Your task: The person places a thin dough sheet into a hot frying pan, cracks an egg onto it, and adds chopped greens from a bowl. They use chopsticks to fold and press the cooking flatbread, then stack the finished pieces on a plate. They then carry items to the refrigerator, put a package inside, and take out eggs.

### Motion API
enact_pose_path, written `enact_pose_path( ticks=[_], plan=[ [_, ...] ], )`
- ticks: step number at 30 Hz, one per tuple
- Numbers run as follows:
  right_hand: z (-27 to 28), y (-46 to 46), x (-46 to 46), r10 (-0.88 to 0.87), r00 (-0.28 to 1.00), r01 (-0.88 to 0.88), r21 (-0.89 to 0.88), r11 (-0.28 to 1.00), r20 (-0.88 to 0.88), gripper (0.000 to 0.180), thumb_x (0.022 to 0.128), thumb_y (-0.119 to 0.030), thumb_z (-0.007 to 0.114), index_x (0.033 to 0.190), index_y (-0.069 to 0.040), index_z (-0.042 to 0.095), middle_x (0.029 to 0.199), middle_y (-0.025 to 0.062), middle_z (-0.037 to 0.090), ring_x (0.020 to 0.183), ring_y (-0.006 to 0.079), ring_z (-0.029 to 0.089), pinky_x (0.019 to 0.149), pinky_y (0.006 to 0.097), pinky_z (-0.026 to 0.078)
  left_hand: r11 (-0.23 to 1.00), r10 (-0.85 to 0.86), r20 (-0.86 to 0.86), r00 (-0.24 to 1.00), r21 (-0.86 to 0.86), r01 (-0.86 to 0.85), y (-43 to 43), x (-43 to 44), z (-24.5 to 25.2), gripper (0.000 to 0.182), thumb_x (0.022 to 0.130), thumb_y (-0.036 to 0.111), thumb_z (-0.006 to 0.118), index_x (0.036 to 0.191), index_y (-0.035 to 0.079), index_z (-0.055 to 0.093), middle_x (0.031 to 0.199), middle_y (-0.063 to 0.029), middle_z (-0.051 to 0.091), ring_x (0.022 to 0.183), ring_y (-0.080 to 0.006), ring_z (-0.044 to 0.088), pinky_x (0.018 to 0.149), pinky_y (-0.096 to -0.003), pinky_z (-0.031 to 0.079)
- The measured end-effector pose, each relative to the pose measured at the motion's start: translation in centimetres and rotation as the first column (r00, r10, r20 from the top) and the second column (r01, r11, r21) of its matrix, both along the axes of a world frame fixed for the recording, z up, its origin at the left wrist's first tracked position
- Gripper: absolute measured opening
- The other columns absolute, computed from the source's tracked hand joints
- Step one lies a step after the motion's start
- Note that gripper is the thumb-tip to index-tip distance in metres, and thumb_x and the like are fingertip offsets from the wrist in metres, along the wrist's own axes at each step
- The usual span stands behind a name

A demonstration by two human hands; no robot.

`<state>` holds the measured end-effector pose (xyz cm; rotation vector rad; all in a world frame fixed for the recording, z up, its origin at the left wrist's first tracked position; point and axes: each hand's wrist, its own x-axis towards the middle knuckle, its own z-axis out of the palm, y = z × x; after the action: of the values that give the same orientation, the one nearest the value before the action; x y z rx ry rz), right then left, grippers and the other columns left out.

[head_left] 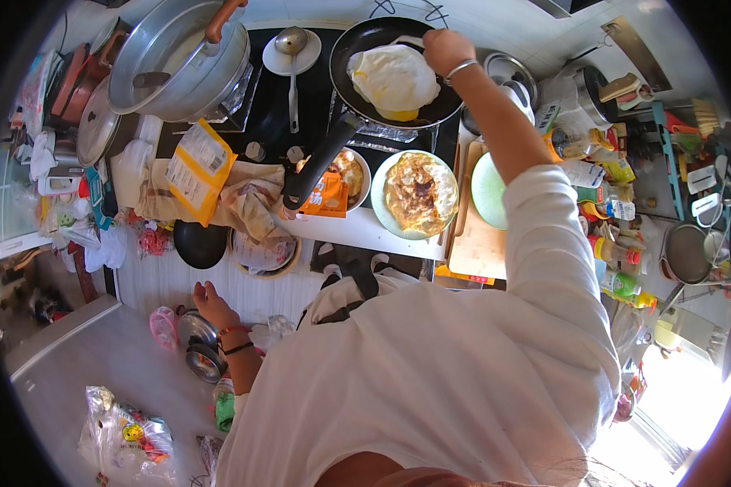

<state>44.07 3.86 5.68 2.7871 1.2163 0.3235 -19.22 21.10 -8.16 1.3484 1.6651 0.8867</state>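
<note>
My right hand [448, 53] is over the far right rim of a black frying pan [341, 67], its fingers closed on a pale strip [410, 41]. Whether that strip is the edge of the flatbread or a utensil, I cannot tell. A white flatbread [396, 79] lies in the pan, with yellow egg showing at its near edge. The pan rests on a burner, its black handle [323, 161] pointing toward me, held by no hand. My left hand [216, 307] hangs at the left with nothing in it, fingers apart and slightly curled.
A browned egg flatbread [420, 192] lies on a plate. Beside it are a bowl [364, 179] with an orange packet [326, 196], a cutting board [478, 246] and a green plate [490, 192]. A large aluminium pot [219, 79], a ladle [292, 45] and a yellow-edged packet [201, 170] stand left.
</note>
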Motion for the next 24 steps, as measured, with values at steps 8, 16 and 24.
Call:
enact_pose_path(
  ticks=[8, 16, 24],
  plan=[
    [1.2, -3.7, -4.6, 0.637, 0.671, -0.675, 0.043, 0.737, -0.38, 0.013, 0.074, -0.018, 0.061, 0.078, -0.013, 0.072, 0.081, 0.0108, 0.067, 0.077, 0.031, 0.066, 0.071, 0.0417, 0.053, 0.998, 0.003, 0.013, 1.0, -0.071, -0.002, -1.3, 1.3, -1.5, 0.039, 0.092, 0.018, 0.062, 0.125, -0.001, 0.054, 0.12, -0.011, 0.058, 0.107, -0.0192, 0.054, 0.094, -0.0314, 0.043],
    [-0.4, -0.4, -4.1, 0.482, 0.623, -0.74, -0.264, 0.618, -0.616, 0.024, 0.074, -0.007, 0.057, 0.092, -0.01, 0.073, 0.081, 0.0141, 0.068, 0.076, 0.0347, 0.064, 0.07, 0.0402, 0.05, 0.993, -0.083, 0.107, 0.991, -0.071, 0.091, -0.1, 1.9, -2.7, 0.037, 0.092, 0.017, 0.061, 0.124, -0.001, 0.055, 0.121, -0.0102, 0.058, 0.106, -0.0178, 0.055, 0.093, -0.03, 0.043],
    [0.9, -1.4, -3.2, 0.503, 0.686, -0.61, -0.038, 0.792, -0.525, 0.028, 0.074, -0.006, 0.057, 0.093, -0.015, 0.075, 0.088, 0.0134, 0.07, 0.082, 0.0335, 0.066, 0.073, 0.0402, 0.051, 0.992, -0.067, 0.154, 0.986, -0.099, 0.083, 0.5, 1.4, -3.3, 0.034, 0.092, 0.015, 0.062, 0.122, -0.001, 0.056, 0.118, -0.0085, 0.059, 0.105, -0.0165, 0.055, 0.092, -0.0285, 0.044]
  ],
)
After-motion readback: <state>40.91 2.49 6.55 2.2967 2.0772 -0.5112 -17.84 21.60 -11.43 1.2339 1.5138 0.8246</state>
